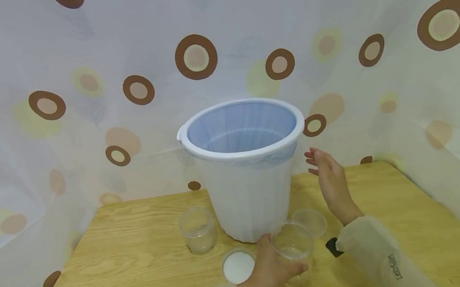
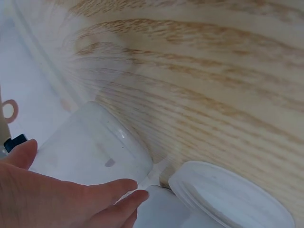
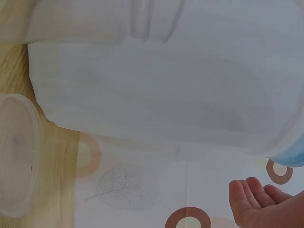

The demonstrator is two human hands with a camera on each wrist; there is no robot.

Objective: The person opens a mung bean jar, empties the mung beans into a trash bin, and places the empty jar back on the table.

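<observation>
My left hand (image 1: pixel 268 271) grips a clear plastic tub (image 1: pixel 293 242) in front of a white bucket (image 1: pixel 250 194). In the left wrist view, the thumb and fingers lie on either side of the tub (image 2: pixel 95 147). My right hand (image 1: pixel 333 183) is raised beside the bucket's right side, apart from it and holding nothing. In the right wrist view, the fingers of this hand (image 3: pixel 266 204) are slightly bent, below the bucket's blue inside. A clear round lid (image 1: pixel 310 222) lies on the table behind the held tub.
A second clear tub (image 1: pixel 198 230) stands left of the bucket on the wooden table (image 1: pixel 149 260). Beside my left hand sits a round container with a white top or contents (image 1: pixel 238 267). A small black piece (image 1: pixel 334 247) lies near the right sleeve. Patterned sheeting (image 1: pixel 215 29) surrounds the table.
</observation>
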